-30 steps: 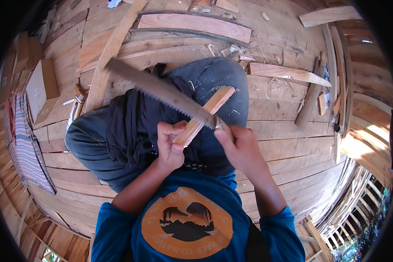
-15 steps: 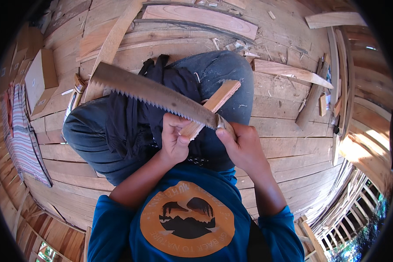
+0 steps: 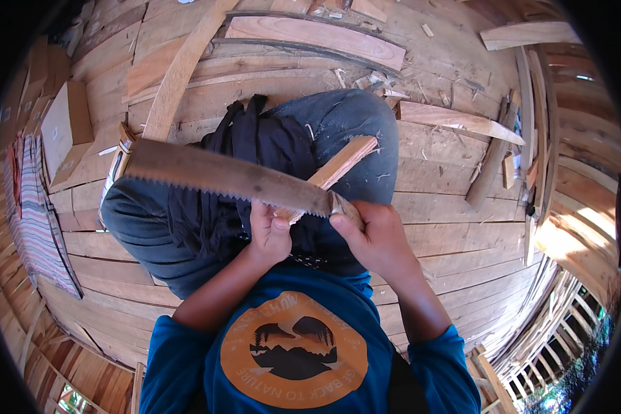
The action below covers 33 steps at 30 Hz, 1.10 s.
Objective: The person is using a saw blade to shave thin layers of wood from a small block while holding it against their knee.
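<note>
- The left hand [image 3: 270,236] is closed around the near end of a squared wooden stick [image 3: 346,161], thumb on one side and fingers mostly tucked beneath the saw's blade.
- The right hand [image 3: 381,233] is clamped on the short pale handle [image 3: 347,210] of a hand saw, its thumb laid along the top.
- The saw's broad, dull-metal blade [image 3: 221,172] runs from the right hand out to the left, ending above the left knee, with its row of coarse teeth turned toward the person's body.
- The stick slants away to the right from the left hand, over the lap, its far end above the right knee. The blade crosses above its nearer part; whether metal and wood touch cannot be told.
- A bunched dark cloth [image 3: 277,141] lies across the lap, over blue-grey trousers [image 3: 366,117] dusted with pale specks near the right knee.
- The person sits with knees spread on a plank floor [image 3: 455,234], wearing a blue shirt [image 3: 186,352] with a round orange print [image 3: 241,366].
- Ahead lie a long reddish board [image 3: 317,38], a pointed board [image 3: 455,121] and scattered wood scraps [image 3: 376,79].
- At left, a cardboard box [image 3: 65,134] stands near a striped cloth [image 3: 43,217].
</note>
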Motion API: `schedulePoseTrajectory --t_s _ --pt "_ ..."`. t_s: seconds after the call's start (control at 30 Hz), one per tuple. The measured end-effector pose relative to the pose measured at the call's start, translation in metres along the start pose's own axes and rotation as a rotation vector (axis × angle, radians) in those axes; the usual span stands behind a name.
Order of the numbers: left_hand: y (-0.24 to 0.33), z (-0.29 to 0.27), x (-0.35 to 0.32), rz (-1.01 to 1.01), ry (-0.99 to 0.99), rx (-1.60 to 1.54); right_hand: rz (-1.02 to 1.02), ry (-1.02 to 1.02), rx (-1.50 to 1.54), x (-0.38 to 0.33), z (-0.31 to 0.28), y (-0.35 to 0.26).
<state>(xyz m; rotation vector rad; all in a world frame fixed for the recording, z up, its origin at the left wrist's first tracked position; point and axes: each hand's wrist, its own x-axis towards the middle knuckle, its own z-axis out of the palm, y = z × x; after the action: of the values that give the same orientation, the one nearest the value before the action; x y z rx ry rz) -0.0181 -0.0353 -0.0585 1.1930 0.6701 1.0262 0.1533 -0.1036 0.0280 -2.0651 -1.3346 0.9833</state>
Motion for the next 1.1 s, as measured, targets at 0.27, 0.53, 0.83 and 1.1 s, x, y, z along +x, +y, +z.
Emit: schedulePoseTrajectory --t_s 0.27,0.53,0.83,1.1 --pt "0.007 0.008 0.001 -0.032 -0.096 -0.085 0.083 0.103 -0.095 0.005 -0.004 0.013" --pt "0.007 0.001 0.011 0.001 -0.039 -0.104 0.114 0.072 0.026 0.003 0.006 0.014" --pt "0.027 -0.016 0.04 -0.192 0.045 -0.191 0.302 -0.112 0.832 0.015 0.007 0.045" --pt "0.031 -0.02 0.064 -0.318 0.119 -0.129 0.371 -0.212 0.951 0.025 -0.002 0.051"
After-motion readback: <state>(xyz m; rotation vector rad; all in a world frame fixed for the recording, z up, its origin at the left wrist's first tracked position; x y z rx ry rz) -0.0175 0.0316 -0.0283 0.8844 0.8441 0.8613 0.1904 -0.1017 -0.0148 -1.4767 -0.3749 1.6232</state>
